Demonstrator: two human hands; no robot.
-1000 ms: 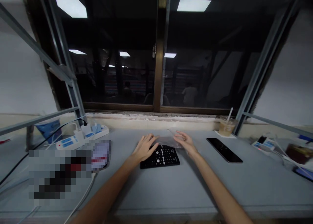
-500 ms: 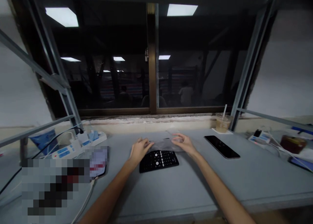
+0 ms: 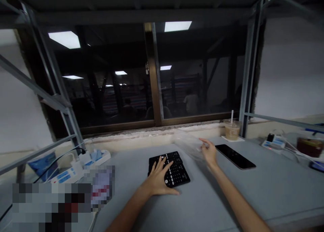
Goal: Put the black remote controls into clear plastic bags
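Observation:
Black remote controls (image 3: 181, 174) with white and grey buttons lie side by side on the grey desk (image 3: 202, 205), their ends slightly staggered. Over them is my left hand (image 3: 158, 181), fingers spread, the fingertips resting on the buttons and covering part of them. To the right and a little farther back, my right hand (image 3: 209, 153) pinches the edge of a clear plastic bag (image 3: 188, 146). The bag hangs above the desk, reaching left toward the window sill, apart from the remotes. It is thin and blurred, and I cannot make out anything inside.
A black phone (image 3: 235, 156) lies right of my right hand. Behind it stands an iced drink cup (image 3: 232, 130) with a straw. Power strips with cables sit at left (image 3: 67, 174) and right (image 3: 273, 143). A dark drink (image 3: 310, 147) is far right. Metal posts (image 3: 249, 73) flank the window.
Both hands were at the plastic bag over the remotes. My left hand has let go and spread onto the remotes; my right has drawn the bag off, back and to the right.

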